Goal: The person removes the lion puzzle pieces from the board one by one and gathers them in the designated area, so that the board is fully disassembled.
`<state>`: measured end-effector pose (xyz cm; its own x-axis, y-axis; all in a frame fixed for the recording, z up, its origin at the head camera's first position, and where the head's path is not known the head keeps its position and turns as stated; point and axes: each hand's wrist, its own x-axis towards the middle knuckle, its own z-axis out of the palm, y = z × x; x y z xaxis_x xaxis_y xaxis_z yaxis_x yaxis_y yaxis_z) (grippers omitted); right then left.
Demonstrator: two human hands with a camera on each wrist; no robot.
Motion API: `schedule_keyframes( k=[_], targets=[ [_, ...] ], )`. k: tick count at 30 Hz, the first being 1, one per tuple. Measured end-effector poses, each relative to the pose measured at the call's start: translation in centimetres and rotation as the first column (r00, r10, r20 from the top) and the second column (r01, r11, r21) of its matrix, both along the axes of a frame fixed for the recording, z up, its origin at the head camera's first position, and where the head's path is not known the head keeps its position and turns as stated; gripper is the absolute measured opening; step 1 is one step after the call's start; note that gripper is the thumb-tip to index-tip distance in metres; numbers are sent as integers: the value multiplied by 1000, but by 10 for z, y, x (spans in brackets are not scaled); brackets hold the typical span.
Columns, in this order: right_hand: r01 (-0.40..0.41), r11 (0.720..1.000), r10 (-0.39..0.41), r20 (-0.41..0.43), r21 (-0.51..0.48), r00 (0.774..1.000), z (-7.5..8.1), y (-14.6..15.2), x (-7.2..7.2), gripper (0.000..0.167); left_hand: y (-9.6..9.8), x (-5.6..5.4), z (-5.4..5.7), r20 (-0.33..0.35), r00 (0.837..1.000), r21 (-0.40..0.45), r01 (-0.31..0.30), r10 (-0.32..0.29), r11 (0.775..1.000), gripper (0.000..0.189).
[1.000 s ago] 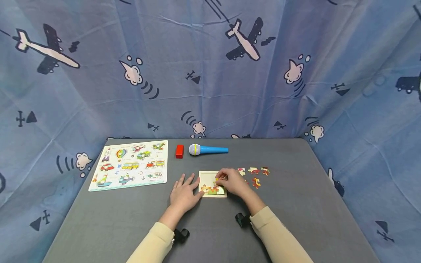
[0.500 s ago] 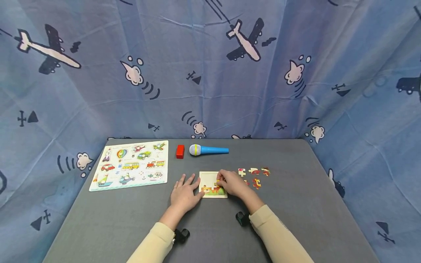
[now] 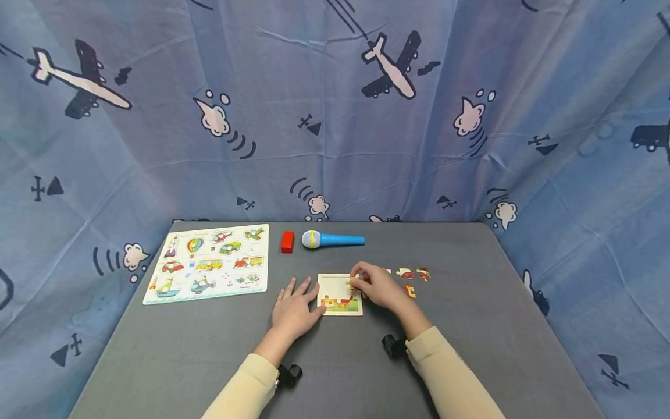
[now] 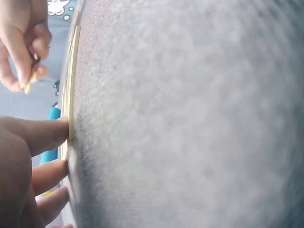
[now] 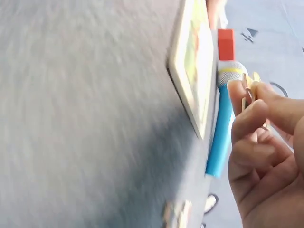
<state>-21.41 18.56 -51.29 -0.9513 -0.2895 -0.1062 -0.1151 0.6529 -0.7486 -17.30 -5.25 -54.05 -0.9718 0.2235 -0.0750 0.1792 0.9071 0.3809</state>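
A small puzzle tray [image 3: 332, 284] with a pale rim lies mid-table. Fitted pieces [image 3: 340, 304], orange and green, run along its near side; bare board shows behind them. My left hand [image 3: 294, 312] lies flat with fingers spread at the tray's left side, its thumb touching the rim. Above the tray's right part, my right hand [image 3: 381, 286] pinches a yellowish puzzle piece [image 3: 352, 283] between thumb and fingertips. The left wrist view shows that piece [image 4: 31, 83] clear of the tray. In the right wrist view the fingers cover most of it.
Several loose puzzle pieces [image 3: 405, 273] lie right of the tray, partly behind the right hand. Farther back are a red block [image 3: 287, 242] and a blue toy microphone [image 3: 341, 239]. A vehicle picture board [image 3: 178, 283] lies at left; a patterned curtain [image 3: 324, 139] hangs behind.
My right hand has lifted away from the fitted pieces and shifted slightly right and back, holding the yellowish puzzle piece. My left hand stays at the tray's left side.
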Motion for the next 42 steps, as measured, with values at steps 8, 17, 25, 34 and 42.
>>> schedule_keyframes(
  k=[8,17,25,34,42],
  targets=[
    [87,996,-88,-42,-28,995,14,40,6,21,-3,-1,1,1,1000,6,22,-22,1000,63],
    [215,975,-217,-35,-55,975,17,88,16,22,-5,0,0,20,999,-7,41,-40,999,68],
    [262,964,-265,-99,-43,959,10,116,23,19,-6,0,1,36,998,-26,57,-56,998,77],
    [284,959,-284,-98,-8,954,-3,147,27,23,-6,-1,-1,48,996,-45,82,-79,996,79],
    [306,949,-300,-81,77,951,-8,157,31,23,-7,-1,1,46,995,-66,96,-93,993,79]
  ],
)
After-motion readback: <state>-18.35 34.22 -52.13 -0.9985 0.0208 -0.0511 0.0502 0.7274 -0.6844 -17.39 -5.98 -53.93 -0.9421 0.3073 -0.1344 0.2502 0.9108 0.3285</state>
